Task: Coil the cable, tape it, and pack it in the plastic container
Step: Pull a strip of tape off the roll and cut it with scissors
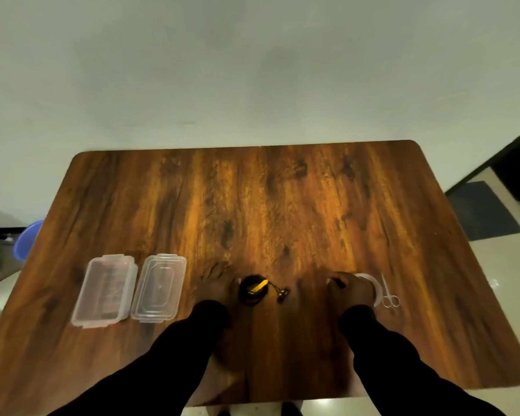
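A: Head view — where's the cable (252, 290)?
B: Coiled black on the wooden worktop (282, 205), at about six o'clock from the worktop's middle, with a yellow strip across the coil and its plug end trailing toward three o'clock.
A: And the left hand (216, 283)?
B: Lying flat just at nine o'clock of the coil, fingers spread apart, thumb touching its edge, gripping nothing.
A: The right hand (350, 291)?
B: At three o'clock of the coil, curled over the tape (373, 285) — whether it is closed on the roll I cannot tell.
A: Anything beside it?
B: Scissors (388, 292), just at three o'clock of the tape.
A: The container (104, 291)?
B: Open, well off at nine o'clock; its lid (159, 288) lies just beside it, nearer the left hand.
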